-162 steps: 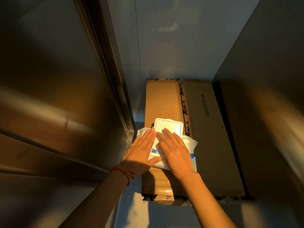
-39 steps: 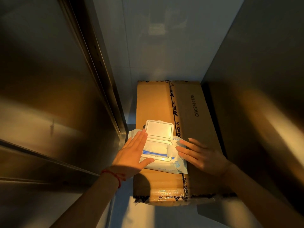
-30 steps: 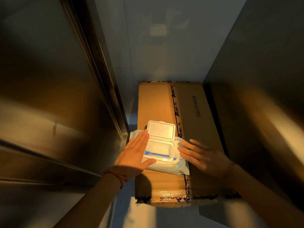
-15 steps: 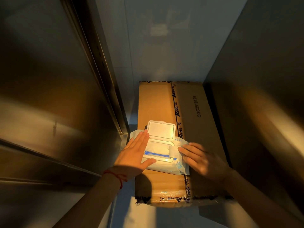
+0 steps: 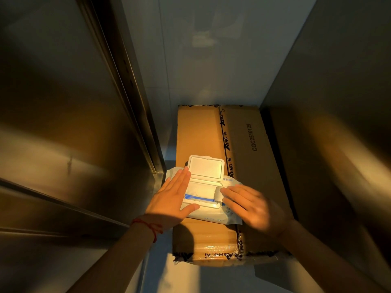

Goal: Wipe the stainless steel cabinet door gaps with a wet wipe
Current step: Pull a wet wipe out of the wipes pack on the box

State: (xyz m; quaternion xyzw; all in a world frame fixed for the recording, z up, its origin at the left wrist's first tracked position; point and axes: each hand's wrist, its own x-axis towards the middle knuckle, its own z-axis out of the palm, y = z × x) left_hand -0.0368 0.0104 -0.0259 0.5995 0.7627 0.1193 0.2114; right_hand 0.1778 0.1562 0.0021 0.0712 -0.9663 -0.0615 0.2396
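A white wet wipe pack (image 5: 208,216) lies on a cardboard box (image 5: 251,157), its hard lid (image 5: 205,167) flipped up and open. Under the lid, a white seal with a blue stripe (image 5: 201,196) covers the opening, and its right end is lifted. My left hand (image 5: 171,199) presses flat on the left side of the pack, fingers straight. My right hand (image 5: 251,206), blurred by motion, lies over the pack's right side with its fingertips touching the lifted seal end. The stainless steel cabinet door (image 5: 63,123) stands at the left, its edge and gap (image 5: 135,115) running down towards the pack.
A second steel panel (image 5: 338,92) closes in the right side, tight against the box. A pale wall (image 5: 211,60) is behind. The box fills most of the narrow floor strip between the panels, with pale floor (image 5: 190,278) showing in front of it.
The lid, shut 5.4 s ago, now stands open. My right hand slid left from the box onto the pack's right side, to the seal end. My left hand has kept still.
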